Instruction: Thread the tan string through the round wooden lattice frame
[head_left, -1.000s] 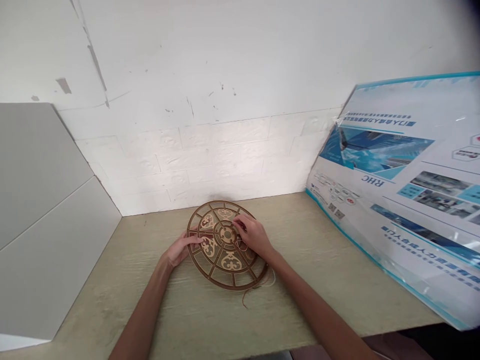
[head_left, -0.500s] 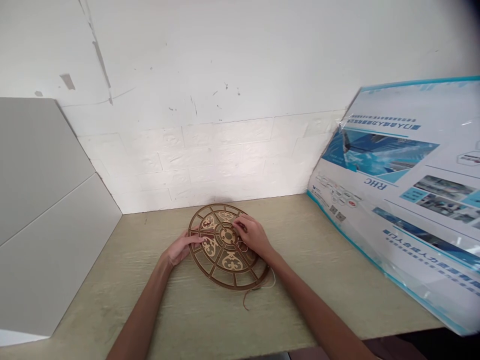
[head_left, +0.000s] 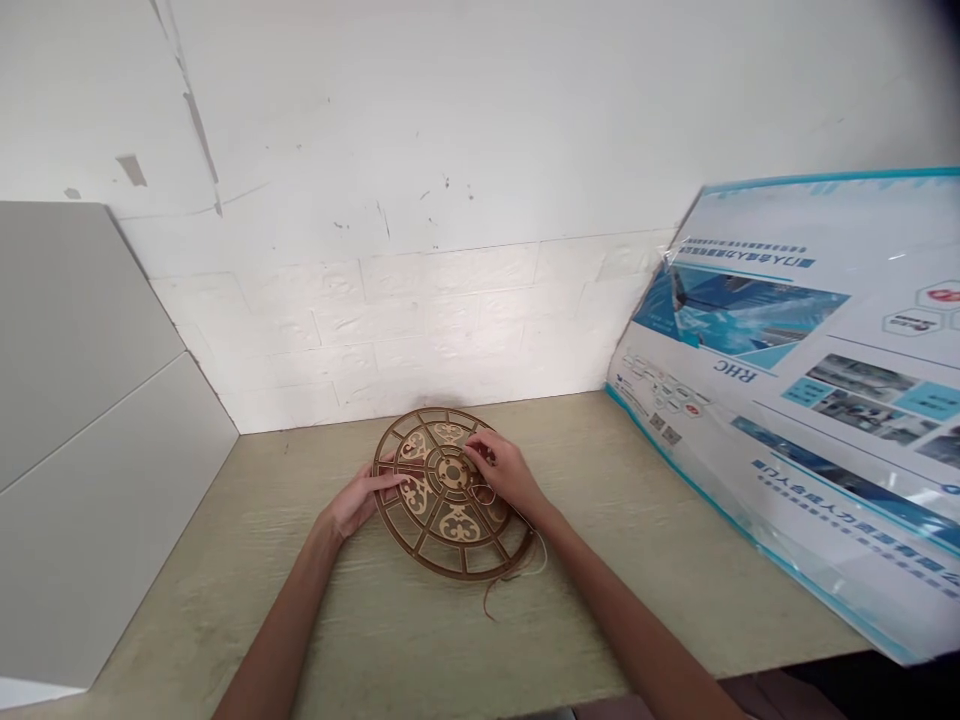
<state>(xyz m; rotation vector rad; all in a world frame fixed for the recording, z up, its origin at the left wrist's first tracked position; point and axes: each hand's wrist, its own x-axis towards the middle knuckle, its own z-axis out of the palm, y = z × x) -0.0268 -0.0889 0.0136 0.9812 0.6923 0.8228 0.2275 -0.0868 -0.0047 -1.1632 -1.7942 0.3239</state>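
A round openwork disc (head_left: 459, 523), brown with gold scroll ornaments, spokes and a central hub, is tilted up above the table. My left hand (head_left: 358, 502) grips its left rim, the thumb lying over the front and the other fingers mostly behind. At the upper right of the hub, my right hand (head_left: 504, 470) is closed in a pinch. What its fingertips hold is hidden. A thin cord (head_left: 484, 494) loops over the disc just below those fingers. More thin cord, pale and reddish-brown, hangs past the disc's lower right edge onto the table.
The disc is over a greenish-beige tabletop (head_left: 390, 640). A white wall (head_left: 450, 330) with brick-pattern panels stands behind it. Grey panels (head_left: 97, 400) rise on the left. On the right leans a large printed board (head_left: 750, 420) under clear plastic, with blue edging.
The view has shifted slightly, moving the whole scene a little to the left. Both hands keep nearly the same places on the disc.
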